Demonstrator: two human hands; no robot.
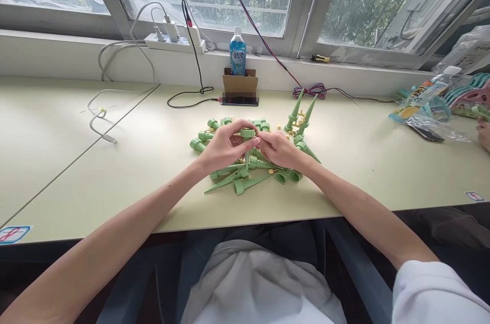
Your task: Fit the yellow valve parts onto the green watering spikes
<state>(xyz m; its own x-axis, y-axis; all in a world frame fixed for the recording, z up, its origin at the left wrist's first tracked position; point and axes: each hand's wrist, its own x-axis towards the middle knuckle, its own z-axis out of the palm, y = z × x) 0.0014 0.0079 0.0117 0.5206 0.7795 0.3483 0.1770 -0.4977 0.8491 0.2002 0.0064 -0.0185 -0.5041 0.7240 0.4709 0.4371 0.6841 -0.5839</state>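
My left hand (224, 146) is closed around a green plastic watering spike (247, 133), wide ribbed end up and pointed tip down. My right hand (278, 149) is beside it, its fingers curled together at the spike's right side; whatever they pinch is hidden. Beneath and around both hands lies a pile of similar green spikes (252, 181), some pointing left and some right. Two green ring caps (280, 177) lie at the pile's front right. Two more spikes (296, 112) stand tip up behind my right hand, with small yellow valve pieces (301, 122) by them.
Behind the pile, a phone leans in a cardboard box (239, 83), with a blue drink bottle (238, 51) behind it. A power strip (174, 44) and cables are at the back left. At right are a tilted bottle (429, 92), a dark phone (425, 131) and another person's hand (483, 132).
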